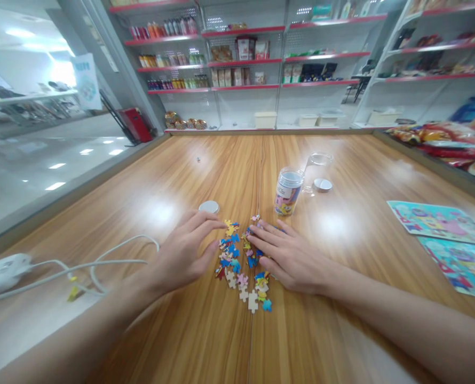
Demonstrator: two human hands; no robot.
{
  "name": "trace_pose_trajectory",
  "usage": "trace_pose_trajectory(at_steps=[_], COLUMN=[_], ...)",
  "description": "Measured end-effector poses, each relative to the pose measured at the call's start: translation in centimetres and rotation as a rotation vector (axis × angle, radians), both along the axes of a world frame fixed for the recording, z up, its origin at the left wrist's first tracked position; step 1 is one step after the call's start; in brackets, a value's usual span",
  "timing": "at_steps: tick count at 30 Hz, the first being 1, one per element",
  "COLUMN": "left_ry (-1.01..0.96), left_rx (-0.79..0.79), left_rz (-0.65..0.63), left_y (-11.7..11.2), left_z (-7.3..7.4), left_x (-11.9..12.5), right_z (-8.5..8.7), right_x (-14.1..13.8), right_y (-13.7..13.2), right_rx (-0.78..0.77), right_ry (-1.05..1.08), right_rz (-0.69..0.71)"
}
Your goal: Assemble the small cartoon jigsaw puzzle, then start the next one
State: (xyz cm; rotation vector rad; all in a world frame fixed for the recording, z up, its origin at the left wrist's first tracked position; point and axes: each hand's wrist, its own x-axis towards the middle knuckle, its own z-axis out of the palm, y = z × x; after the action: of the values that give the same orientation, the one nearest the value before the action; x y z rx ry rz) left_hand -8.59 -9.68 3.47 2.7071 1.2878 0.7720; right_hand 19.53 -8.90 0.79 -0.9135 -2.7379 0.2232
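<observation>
Loose jigsaw puzzle pieces point(230, 249) lie in a small spread on the wooden table, some coloured and some pale side up. At the left edge of the spread is my left hand point(190, 246), its fingers stretched toward the yellow pieces and its thumb apart. My right hand point(291, 256) lies flat over the right part of the pieces, fingers spread, covering some of them. Just beyond it stands an uncapped clear jar point(288, 192) with a cartoon print. A round silver lid point(209, 207) rests behind my left hand.
A second clear jar point(316, 168) and another silver lid point(323, 185) are farther back. Two cartoon picture sheets point(443, 221) lie at the right. A white power strip point(6, 273) with cables occupies the left. Stocked shelves point(243, 61) stand behind the table point(229, 154).
</observation>
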Motion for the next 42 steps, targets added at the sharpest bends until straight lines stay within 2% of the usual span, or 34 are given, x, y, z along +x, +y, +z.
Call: trace_pose_trajectory(at_steps=[4, 9, 12, 20, 28, 34, 42], left_ry=[0.146, 0.219, 0.23, 0.239, 0.247, 0.254, 0.261], left_rx=[-0.086, -0.05, -0.041, -0.014, -0.049, -0.052, -0.094], left_rz=[-0.071, -0.162, -0.196, -0.293, -0.343, -0.347, -0.331], left_y=[0.1, -0.1, -0.6, -0.9, -0.7, -0.7, -0.4], left_z=[-0.6, -1.6, -1.4, -0.9, -1.0, -1.2, -1.4], left_x=[-0.6, 0.2, 0.6, 0.1, 0.1, 0.0, -0.4], right_z=[0.0, 0.4, 0.7, 0.8, 0.5, 0.7, 0.5], right_x=[0.2, -0.4, -0.7, -0.4, -0.4, -0.3, -0.1], right_y=[0.0, -0.5, -0.7, -0.8, -0.8, -0.8, -0.7], right_rx=[0.019, -0.003, -0.029, -0.018, -0.007, 0.015, -0.009], right_ry=[0.027, -0.027, -0.052, -0.028, -0.075, -0.066, -0.073], right_rz=[0.036, 0.124, 0.165, 0.16, 0.139, 0.228, 0.17])
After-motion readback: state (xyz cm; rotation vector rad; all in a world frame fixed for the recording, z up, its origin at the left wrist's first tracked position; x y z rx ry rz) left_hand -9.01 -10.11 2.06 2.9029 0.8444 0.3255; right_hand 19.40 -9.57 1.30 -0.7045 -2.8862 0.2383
